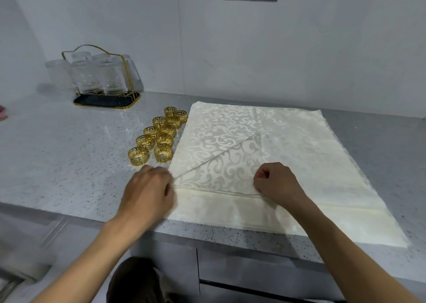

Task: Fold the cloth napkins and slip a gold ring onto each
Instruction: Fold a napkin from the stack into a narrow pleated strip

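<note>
Napkins: a cream damask stack (pixel 288 155) lies flat on the speckled desk (pixel 69 164), its near edge just over the desk's front lip, its long axis running left to right.
Fold: the top napkin's near-left corner is turned up into a triangle (pixel 226 166) whose tip points away towards the wall.
Left hand: the left hand (pixel 147 192) pinches the fold's left end, fingers closed on cloth.
Right hand: the right hand (pixel 276 180) is curled tight, nipping the folded edge at its right end.
Progress: by the look of it, barely begun; no napkin is finished or ringed.
Rings: about ten gold rings (pixel 159 137) stand clustered just left of the stack, untouched.
Backdrop: a rack of glasses (pixel 99 77) sits by the wall.
</note>
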Tool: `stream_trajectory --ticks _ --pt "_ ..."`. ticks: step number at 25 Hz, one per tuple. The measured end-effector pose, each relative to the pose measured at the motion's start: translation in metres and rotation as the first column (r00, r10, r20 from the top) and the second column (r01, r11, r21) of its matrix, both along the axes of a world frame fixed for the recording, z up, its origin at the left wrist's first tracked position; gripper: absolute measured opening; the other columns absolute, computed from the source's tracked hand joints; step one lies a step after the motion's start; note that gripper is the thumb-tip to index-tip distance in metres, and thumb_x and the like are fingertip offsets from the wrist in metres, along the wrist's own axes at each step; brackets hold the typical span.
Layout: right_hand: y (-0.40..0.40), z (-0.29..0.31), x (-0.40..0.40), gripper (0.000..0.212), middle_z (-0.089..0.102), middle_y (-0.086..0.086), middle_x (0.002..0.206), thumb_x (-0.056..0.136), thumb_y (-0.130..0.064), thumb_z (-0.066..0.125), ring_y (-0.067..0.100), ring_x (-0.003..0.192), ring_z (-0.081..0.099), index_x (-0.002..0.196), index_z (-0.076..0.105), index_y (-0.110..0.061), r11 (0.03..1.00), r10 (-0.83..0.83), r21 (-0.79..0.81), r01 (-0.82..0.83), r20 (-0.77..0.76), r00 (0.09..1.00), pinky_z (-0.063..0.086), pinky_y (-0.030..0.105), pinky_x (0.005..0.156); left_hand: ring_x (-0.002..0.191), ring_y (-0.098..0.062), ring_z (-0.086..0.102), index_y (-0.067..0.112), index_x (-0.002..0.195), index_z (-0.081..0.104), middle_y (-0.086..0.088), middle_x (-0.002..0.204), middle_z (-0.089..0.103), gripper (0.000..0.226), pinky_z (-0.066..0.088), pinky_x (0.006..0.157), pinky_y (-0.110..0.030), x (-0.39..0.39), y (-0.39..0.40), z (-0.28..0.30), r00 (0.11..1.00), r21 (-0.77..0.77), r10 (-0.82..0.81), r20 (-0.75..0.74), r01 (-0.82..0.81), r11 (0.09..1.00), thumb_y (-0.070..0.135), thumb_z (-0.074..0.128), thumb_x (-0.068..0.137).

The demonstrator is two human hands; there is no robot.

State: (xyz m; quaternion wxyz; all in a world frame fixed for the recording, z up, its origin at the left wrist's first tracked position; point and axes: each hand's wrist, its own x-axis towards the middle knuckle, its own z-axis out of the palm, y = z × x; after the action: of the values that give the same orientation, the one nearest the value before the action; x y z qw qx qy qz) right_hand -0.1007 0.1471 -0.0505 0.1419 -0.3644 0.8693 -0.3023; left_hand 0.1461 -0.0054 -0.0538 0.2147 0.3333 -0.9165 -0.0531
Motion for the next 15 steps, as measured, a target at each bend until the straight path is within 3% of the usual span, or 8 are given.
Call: stream_trajectory --ticks 2,5,8,10,12,13,15 --pt "0.0 -0.002 0.0 0.015 0.061 -0.009 0.068 0.08 -0.01 0.061 0.006 0.062 0.056 0.071 0.066 -0.021 1.0 -0.015 -0.002 0.015 0.002 1.0 0.036 0.018 0.054 0.096 -0.02 0.058 0.011 0.105 0.07 -0.003 0.105 0.069 0.022 0.048 0.084 -0.034 -0.027 0.012 0.009 0.992 -0.025 -0.125 -0.015 0.125 0.992 0.012 0.052 0.093" --pt "0.0 -0.001 0.002 0.011 0.06 -0.01 0.071 0.079 -0.014 0.064 0.006 0.064 0.055 0.073 0.067 -0.022 1.0 -0.026 -0.005 0.026 -0.007 1.0 0.037 0.019 0.056 0.135 -0.022 0.037 0.008 0.143 0.042 -0.007 0.148 0.043 0.043 0.027 0.115 -0.038 -0.091 0.017 0.009 0.967 0.126 -0.242 0.074 0.232 0.965 0.024 0.035 0.104" --pt "0.004 0.005 0.008 0.006 0.057 -0.01 0.08 0.083 -0.019 0.062 0.012 0.073 0.057 0.081 0.067 -0.021 0.997 0.011 0.075 -0.004 -0.088 0.996 0.04 0.022 0.06 0.149 -0.018 0.01 0.012 0.155 0.013 -0.004 0.164 0.013 0.06 0.01 0.121 -0.041 -0.129 0.007 -0.016 0.935 0.21 -0.273 0.228 0.227 0.951 0.043 0.022 0.105" --pt "-0.006 0.015 0.014 0.017 0.058 -0.005 0.101 0.09 -0.028 0.056 0.02 0.092 0.059 0.101 0.065 -0.02 0.988 0.068 0.157 -0.011 -0.367 0.928 0.045 0.029 0.069 0.151 -0.015 -0.002 0.018 0.157 0.004 0.001 0.165 0.001 0.069 0.001 0.123 -0.041 -0.131 0.002 -0.034 0.912 0.189 -0.247 0.328 0.193 0.963 0.056 0.011 0.1" --pt "-0.036 0.026 0.012 0.035 0.055 0.0 0.128 0.098 -0.037 0.044 0.025 0.115 0.053 0.124 0.058 -0.019 0.996 0.088 0.064 -0.062 -0.591 0.802 0.045 0.035 0.083 0.151 -0.015 -0.004 0.022 0.157 -0.002 0.004 0.165 -0.002 0.081 0.0 0.123 -0.042 -0.131 0.0 -0.042 0.914 0.127 -0.219 0.341 0.186 0.974 0.066 -0.004 0.089" --pt "-0.053 0.026 0.004 0.043 0.049 0.002 0.142 0.1 -0.04 0.038 0.027 0.127 0.046 0.135 0.052 -0.018 0.99 0.135 0.057 -0.127 -0.622 0.772 0.042 0.039 0.095 0.152 -0.015 -0.004 0.024 0.157 -0.005 0.006 0.165 -0.002 0.085 0.001 0.123 -0.043 -0.132 0.001 -0.043 0.923 0.107 -0.215 0.319 0.191 0.976 0.068 -0.008 0.085" --pt "-0.082 0.011 -0.02 0.058 0.022 0.003 0.162 0.103 -0.048 0.025 0.027 0.148 0.019 0.151 0.03 -0.017 0.957 0.279 0.224 -0.183 -0.542 0.793 0.02 0.044 0.117 0.151 -0.014 -0.006 0.029 0.156 -0.008 0.013 0.164 -0.006 0.086 0.001 0.122 -0.044 -0.132 0.0 -0.042 0.932 0.128 -0.243 0.27 0.216 0.968 0.076 -0.004 0.084"
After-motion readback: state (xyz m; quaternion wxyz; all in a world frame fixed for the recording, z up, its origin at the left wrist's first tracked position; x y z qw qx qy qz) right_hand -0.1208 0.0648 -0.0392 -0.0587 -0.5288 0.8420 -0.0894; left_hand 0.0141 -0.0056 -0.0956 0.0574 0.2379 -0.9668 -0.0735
